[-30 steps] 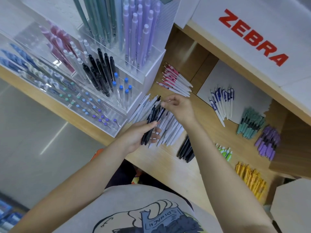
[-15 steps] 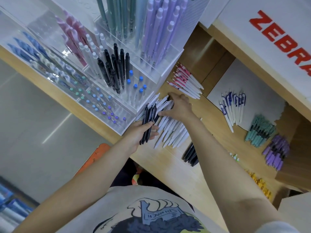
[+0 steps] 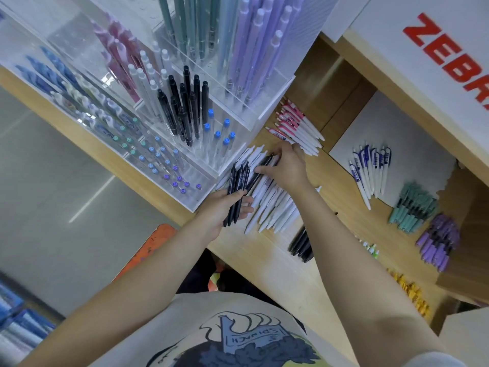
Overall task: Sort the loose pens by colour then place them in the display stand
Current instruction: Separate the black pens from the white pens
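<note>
We are at a pale wooden shop counter (image 3: 264,263), under a white sign with red lettering (image 3: 447,59). Our left hand (image 3: 225,207) has its fingers curled round a small bundle of black pens (image 3: 238,186), tips pointing up toward the stand. Our right hand (image 3: 287,168) lies on the heap of white pens (image 3: 272,207), fingertips reaching toward a black pen (image 3: 262,168) that rests among them; we cannot tell whether the fingers have pinched it yet or only touch it.

Just beyond the left fingers stands the clear acrylic display stand (image 3: 201,202), and its nearest compartment already holds upright black pens (image 3: 182,107) beside blue-capped ones (image 3: 219,131). Past the right fingertips lies a pink-clipped group (image 3: 293,123). Out along the right forearm sit more black pens (image 3: 301,245) and then, well apart, the blue-clipped (image 3: 370,168), teal (image 3: 412,207), purple (image 3: 436,239) and yellow (image 3: 410,290) groups.

The step in hand, as we judge it, is picking the last black pens out of the white heap. To do it well we should lift each black pen by one end so the white ones do not scatter, lay it in the left bundle with the same end up, and keep that grip snug so nothing slides out. The bundle probably belongs in the compartment with the upright black pens, close to the left fingers.
</note>
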Demonstrator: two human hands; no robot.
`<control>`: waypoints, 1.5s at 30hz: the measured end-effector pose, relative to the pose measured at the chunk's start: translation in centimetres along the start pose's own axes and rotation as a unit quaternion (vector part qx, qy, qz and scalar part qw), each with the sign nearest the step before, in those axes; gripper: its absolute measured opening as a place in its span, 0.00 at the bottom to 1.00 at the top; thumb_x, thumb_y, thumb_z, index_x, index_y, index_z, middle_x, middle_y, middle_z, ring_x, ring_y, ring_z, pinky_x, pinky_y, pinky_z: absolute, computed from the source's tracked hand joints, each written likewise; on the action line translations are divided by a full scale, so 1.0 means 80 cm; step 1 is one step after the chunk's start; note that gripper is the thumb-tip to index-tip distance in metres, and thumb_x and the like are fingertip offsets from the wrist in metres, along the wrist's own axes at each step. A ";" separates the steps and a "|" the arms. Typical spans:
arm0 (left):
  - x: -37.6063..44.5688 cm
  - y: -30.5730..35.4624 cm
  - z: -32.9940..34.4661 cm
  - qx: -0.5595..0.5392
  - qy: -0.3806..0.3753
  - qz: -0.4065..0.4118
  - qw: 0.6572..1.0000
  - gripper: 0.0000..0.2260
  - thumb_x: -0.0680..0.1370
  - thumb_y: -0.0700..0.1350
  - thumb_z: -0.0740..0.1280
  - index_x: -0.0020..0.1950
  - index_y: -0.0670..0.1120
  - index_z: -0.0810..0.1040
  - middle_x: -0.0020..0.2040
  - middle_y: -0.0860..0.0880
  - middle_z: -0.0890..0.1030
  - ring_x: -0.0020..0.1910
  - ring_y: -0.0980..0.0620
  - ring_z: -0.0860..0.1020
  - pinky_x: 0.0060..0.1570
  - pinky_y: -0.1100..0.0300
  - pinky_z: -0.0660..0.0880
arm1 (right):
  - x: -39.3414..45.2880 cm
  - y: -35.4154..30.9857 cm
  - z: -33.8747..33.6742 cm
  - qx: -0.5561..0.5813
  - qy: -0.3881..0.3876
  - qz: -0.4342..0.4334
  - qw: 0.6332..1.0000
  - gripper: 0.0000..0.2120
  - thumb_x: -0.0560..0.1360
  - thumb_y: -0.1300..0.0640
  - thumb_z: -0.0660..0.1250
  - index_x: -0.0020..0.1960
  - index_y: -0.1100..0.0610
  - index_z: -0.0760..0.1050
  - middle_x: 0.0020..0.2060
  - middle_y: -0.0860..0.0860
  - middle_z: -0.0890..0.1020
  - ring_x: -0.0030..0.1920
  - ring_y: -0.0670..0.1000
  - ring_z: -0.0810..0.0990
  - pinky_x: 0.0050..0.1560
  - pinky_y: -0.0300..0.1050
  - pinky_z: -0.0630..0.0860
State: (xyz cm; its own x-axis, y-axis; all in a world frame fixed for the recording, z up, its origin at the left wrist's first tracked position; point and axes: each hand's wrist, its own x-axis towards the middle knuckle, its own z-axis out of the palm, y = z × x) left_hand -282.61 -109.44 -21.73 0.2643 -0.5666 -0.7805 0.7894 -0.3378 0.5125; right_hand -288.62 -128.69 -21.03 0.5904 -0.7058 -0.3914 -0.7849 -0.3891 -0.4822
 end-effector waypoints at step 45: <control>-0.008 -0.088 0.194 0.610 0.063 0.180 0.769 0.19 0.79 0.45 0.71 0.69 0.43 0.76 0.60 0.45 0.81 0.58 0.47 0.79 0.53 0.60 0.72 | -0.236 0.194 -0.007 0.337 0.130 0.267 0.894 0.18 0.76 0.56 0.72 0.62 0.62 0.74 0.33 0.48 0.76 0.40 0.55 0.82 0.42 0.45 0.78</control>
State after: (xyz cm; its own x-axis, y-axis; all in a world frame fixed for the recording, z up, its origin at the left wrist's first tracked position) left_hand -296.91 -118.33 -19.27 0.4570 -0.7371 -0.4979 -0.4348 -0.6734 0.5979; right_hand -312.05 -121.75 -20.72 0.0342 -0.8321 -0.5535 -0.5982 0.4266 -0.6783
